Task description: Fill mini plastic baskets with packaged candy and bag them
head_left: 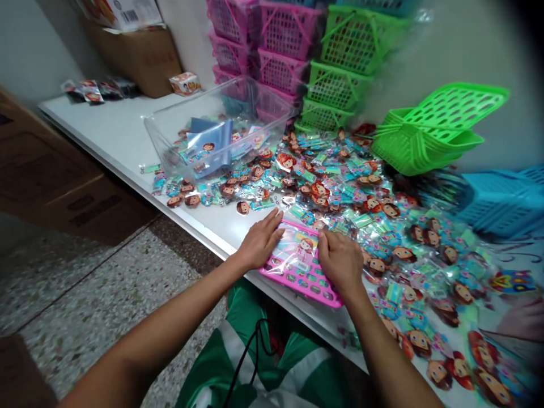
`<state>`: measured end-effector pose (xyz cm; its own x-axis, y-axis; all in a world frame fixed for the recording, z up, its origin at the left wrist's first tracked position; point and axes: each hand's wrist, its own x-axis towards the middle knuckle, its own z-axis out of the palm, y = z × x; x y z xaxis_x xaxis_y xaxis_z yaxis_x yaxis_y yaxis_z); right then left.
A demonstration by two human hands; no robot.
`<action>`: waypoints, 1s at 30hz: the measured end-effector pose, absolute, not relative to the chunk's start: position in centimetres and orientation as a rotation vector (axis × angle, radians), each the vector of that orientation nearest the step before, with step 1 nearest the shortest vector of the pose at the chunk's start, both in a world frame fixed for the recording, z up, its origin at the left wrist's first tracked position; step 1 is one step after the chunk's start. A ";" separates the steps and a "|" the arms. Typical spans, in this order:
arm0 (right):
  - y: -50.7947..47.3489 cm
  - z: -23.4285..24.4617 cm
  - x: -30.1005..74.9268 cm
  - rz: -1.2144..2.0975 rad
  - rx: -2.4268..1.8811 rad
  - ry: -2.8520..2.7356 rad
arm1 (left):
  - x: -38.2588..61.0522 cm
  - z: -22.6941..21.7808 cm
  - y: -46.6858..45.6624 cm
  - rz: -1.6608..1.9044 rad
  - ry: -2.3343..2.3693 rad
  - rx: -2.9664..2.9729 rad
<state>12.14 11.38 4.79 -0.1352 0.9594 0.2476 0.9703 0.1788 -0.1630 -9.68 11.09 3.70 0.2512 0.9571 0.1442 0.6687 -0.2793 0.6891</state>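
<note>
A pink plastic basket [317, 288] with a perforated lid sits at the table's front edge, right before me. On its lid lies a clear-wrapped picture card [297, 249] with a cartoon girl on it. My left hand [260, 241] rests along the left side of the lid, fingers stretched out and thumb over the top. Curled round the right side is my right hand [343, 263], its thumb on the upper rim and its other fingers partly hidden. Several bagged cartoon-doll items [321, 192] lie just beyond both hands.
A clear plastic bin [170, 133] with blue packets stands behind. Stacked pink baskets [283, 71] and green baskets [335, 85] line the wall. Loose green baskets [416, 147] and blue baskets [505, 198] are at right, near another person's blurred hand [525, 320]. Cardboard boxes [136, 56] stand at far left.
</note>
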 end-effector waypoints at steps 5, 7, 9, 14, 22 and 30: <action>11.4 5.1 11.9 -0.053 -1.843 -2.206 | -10.2 3.9 10.1 1.028 1.565 2.203; 11.4 5.4 11.8 -0.070 -1.840 -2.218 | -10.7 4.3 9.3 0.982 1.315 2.373; 11.4 5.6 11.8 -0.087 -1.851 -2.212 | -11.1 4.5 8.4 0.836 1.064 2.539; 11.1 5.5 11.8 -0.073 -1.852 -2.204 | -11.5 3.6 7.3 0.602 0.896 2.749; 11.9 5.0 12.3 0.125 -1.710 -2.084 | -11.5 2.9 7.7 0.517 0.993 2.865; 10.8 5.6 16.6 0.041 -1.620 -1.835 | -11.4 5.3 6.5 0.358 1.006 2.971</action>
